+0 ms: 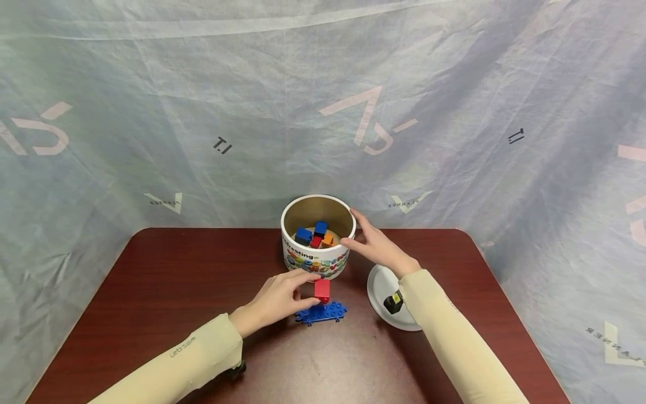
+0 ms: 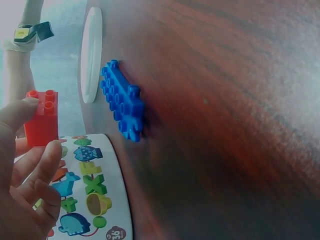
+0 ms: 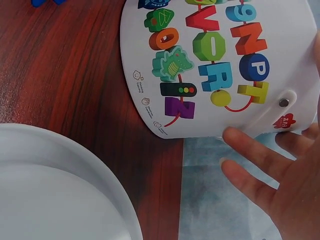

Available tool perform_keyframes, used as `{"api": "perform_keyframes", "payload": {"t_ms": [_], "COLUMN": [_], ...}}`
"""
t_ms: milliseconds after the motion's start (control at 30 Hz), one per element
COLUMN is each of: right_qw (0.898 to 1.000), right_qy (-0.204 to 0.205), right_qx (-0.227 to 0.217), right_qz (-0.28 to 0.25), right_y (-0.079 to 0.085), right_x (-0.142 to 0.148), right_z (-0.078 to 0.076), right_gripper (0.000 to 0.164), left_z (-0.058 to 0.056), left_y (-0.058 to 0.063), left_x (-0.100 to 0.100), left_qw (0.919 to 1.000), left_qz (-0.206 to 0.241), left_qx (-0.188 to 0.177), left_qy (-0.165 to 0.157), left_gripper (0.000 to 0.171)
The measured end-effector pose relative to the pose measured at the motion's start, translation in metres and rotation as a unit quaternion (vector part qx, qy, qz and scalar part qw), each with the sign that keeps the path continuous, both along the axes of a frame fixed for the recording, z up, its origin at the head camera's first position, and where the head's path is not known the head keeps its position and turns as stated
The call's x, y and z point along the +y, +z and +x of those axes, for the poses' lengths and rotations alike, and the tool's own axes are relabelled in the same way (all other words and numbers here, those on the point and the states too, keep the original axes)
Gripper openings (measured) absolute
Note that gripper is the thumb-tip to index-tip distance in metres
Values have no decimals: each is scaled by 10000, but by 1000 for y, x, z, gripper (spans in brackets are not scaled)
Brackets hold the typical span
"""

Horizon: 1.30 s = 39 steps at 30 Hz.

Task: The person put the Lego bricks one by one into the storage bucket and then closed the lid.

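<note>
My left hand (image 1: 275,300) pinches a red toy brick (image 1: 322,289) between thumb and fingers. In the left wrist view the brick (image 2: 42,125) is upright, with studs on top. Just below it, a blue studded base piece (image 1: 323,314) lies on the table; the left wrist view shows a gap between brick and base (image 2: 120,100). My right hand (image 1: 375,247) touches the right side of a white printed bucket (image 1: 315,265) at its rim. In the right wrist view its fingers (image 3: 255,155) are extended against the bucket's wall (image 3: 220,50).
Inside the bucket are several loose bricks, among them a blue one (image 1: 303,235) and an orange one (image 1: 327,240). A white round lid (image 1: 377,303) lies on the dark red table (image 1: 166,292), partly under my right forearm. Grey sheeting (image 1: 252,112) hangs behind the table.
</note>
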State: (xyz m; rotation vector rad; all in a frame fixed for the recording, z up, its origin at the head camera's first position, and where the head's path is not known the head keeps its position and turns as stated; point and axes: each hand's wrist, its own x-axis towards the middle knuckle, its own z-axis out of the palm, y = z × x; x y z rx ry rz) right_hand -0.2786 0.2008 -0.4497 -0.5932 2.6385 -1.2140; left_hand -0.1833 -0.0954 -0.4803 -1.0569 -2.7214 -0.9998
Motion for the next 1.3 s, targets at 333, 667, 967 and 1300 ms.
{"api": "perform_keyframes", "payload": {"t_ms": [333, 667, 967, 1300], "right_qw": [9999, 9999, 9998, 9999], "right_qy": [14, 25, 21, 40], "right_qx": [-100, -100, -165, -85], "right_qz": [-54, -50, -52, -75], "right_y": [-3, -3, -4, -3], "right_x": [1, 1, 2, 1], "right_z": [-2, -1, 1, -1], "right_gripper": [98, 98, 98, 98], "left_z": [2, -6, -29, -66], "left_y": [12, 41, 69, 76], "left_x": [-4, -10, -13, -12], "left_qw": [10000, 9994, 9981, 9974], "left_qz": [38, 213, 372, 243], "left_qx": [23, 289, 461, 398], "left_qy": [-70, -12, 157, 545], "left_gripper": [48, 49, 50, 51]}}
